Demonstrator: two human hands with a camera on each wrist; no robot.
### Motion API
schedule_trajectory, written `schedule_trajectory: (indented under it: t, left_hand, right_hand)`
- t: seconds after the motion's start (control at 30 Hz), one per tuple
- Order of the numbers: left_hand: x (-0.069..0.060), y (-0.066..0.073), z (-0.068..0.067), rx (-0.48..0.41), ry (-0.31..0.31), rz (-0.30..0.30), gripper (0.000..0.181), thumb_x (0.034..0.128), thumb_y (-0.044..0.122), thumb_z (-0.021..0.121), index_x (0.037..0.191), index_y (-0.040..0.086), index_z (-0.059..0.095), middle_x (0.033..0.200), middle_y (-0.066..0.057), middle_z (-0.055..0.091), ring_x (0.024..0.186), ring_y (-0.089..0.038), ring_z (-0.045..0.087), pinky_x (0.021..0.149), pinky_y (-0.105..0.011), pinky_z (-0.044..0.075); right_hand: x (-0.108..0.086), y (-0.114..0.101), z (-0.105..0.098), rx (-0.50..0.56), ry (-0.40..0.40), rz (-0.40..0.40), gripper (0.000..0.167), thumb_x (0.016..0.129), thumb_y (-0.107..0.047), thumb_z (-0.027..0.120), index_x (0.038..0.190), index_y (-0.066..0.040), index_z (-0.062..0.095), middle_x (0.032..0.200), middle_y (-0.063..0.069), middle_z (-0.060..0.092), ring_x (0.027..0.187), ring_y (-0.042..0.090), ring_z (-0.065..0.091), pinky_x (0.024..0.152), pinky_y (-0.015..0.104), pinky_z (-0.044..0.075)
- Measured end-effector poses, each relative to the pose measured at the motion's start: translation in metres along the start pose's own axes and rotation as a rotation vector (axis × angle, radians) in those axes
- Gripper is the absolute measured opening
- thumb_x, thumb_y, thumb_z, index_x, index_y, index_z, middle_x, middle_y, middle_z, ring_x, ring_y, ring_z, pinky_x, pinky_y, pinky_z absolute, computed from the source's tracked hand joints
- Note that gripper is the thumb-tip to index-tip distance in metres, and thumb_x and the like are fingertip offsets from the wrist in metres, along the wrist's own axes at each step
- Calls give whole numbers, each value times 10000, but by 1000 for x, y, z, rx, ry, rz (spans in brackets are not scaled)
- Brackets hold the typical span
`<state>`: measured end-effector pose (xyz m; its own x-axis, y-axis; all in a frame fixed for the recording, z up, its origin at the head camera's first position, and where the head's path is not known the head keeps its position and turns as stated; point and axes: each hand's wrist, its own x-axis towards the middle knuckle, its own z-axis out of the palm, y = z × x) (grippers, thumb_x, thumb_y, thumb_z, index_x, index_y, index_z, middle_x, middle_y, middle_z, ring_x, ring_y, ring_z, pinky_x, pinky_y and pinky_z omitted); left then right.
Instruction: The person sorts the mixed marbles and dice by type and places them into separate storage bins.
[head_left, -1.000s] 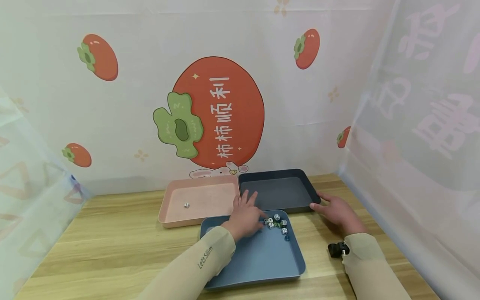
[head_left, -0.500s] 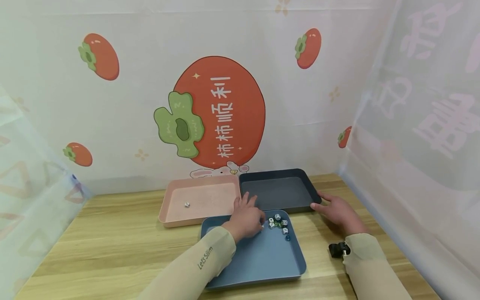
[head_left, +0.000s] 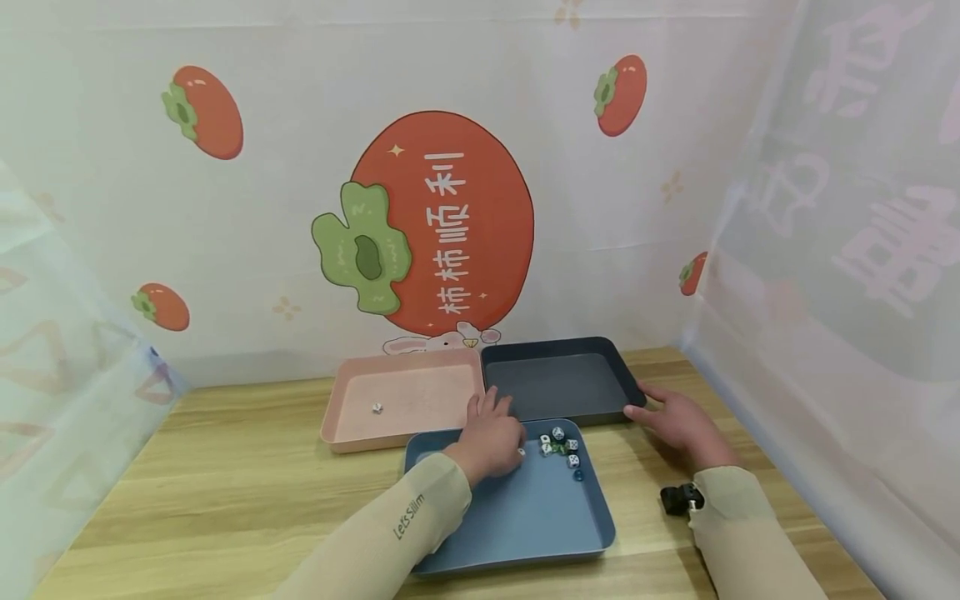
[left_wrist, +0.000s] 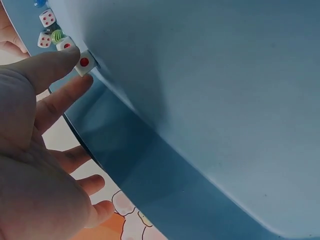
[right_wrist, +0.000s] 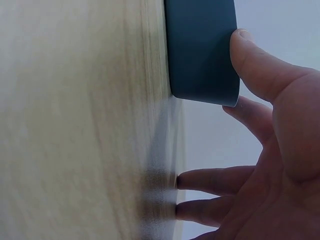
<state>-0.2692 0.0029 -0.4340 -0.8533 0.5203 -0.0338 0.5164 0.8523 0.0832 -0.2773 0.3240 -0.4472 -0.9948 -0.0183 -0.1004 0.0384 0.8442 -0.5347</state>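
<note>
My left hand (head_left: 489, 440) reaches over the far rim of the blue tray (head_left: 525, 521). Thumb and index finger pinch a white die (left_wrist: 85, 63) with a red dot facing up, in the left wrist view; the other fingers spread past the rim. Beside it, several white dice (head_left: 573, 460), a green striped bead (left_wrist: 57, 36) and a blue bead (head_left: 578, 475) lie in the tray's far right corner. On the right, my right hand (head_left: 684, 427) grips the near right corner of the dark grey tray (right_wrist: 202, 55) between thumb and index finger, with its other fingers extended.
A pink tray (head_left: 442, 398) with one white die (head_left: 377, 408) stands back left, against the dark tray's side. Near my right sleeve lies a small black object (head_left: 681, 498). A white printed cloth (head_left: 277, 208) hangs behind the wooden table (head_left: 225, 483).
My left index finger and thumb have closed on a die and drawn it slightly left, away from the cluster. The right hand stays at the dark tray's corner.
</note>
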Motion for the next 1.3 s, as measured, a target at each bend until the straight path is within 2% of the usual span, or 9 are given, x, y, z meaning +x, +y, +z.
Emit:
schedule_trajectory:
  t: [0.4, 0.6, 0.77, 0.93, 1.17, 1.3]
  left_hand:
    - [-1, 2, -3, 9, -24, 5, 163, 894, 331, 731, 1021, 253, 797, 1517, -115, 432, 1476, -386, 146, 1138, -609, 103]
    - [-2, 0, -4, 24, -34, 16, 220, 816, 451, 802, 967, 291, 789, 1490, -129, 457, 1464, -406, 165, 1132, -620, 111]
    - [-4, -2, -4, 8, -48, 43, 125, 811, 406, 823, 855, 312, 754, 1506, -137, 437, 1467, -410, 153, 1128, -630, 105]
    - [-5, -4, -2, 16, -53, 32, 147, 811, 401, 823, 782, 306, 715, 1504, -129, 440, 1467, -406, 160, 1133, -619, 106]
    - [-5, -4, 2, 26, -31, -6, 178, 833, 393, 797, 953, 263, 778, 1496, -116, 450, 1466, -387, 173, 1134, -614, 115]
    - [-5, -5, 4, 9, -25, -2, 140, 835, 365, 801, 944, 281, 777, 1494, -126, 451, 1461, -399, 179, 1130, -623, 117]
  right_hand:
    - [-1, 3, -4, -26, 9, -18, 869, 946, -607, 556, 1538, -15, 321, 1457, 378, 355, 1303, 586, 337, 1003, 691, 307]
    - [-1, 2, -5, -26, 6, -23, 855, 952, -597, 554, 1542, -26, 318, 1460, 377, 351, 1305, 586, 334, 1005, 692, 303]
    - [-2, 1, -4, -18, 5, -24, 840, 955, -580, 563, 1539, -25, 325, 1457, 377, 357, 1303, 588, 336, 1004, 693, 305]
    - [-2, 0, -2, 7, -4, -11, 859, 947, -588, 571, 1543, -24, 317, 1463, 374, 352, 1311, 586, 326, 1011, 695, 295]
    - [-1, 0, -1, 2, 0, -4, 855, 950, -587, 566, 1546, -29, 310, 1462, 379, 347, 1312, 589, 321, 1013, 700, 288]
    - [-1, 1, -1, 3, -2, -2, 858, 950, -586, 567, 1548, -30, 303, 1465, 380, 340, 1316, 592, 312, 1018, 702, 279]
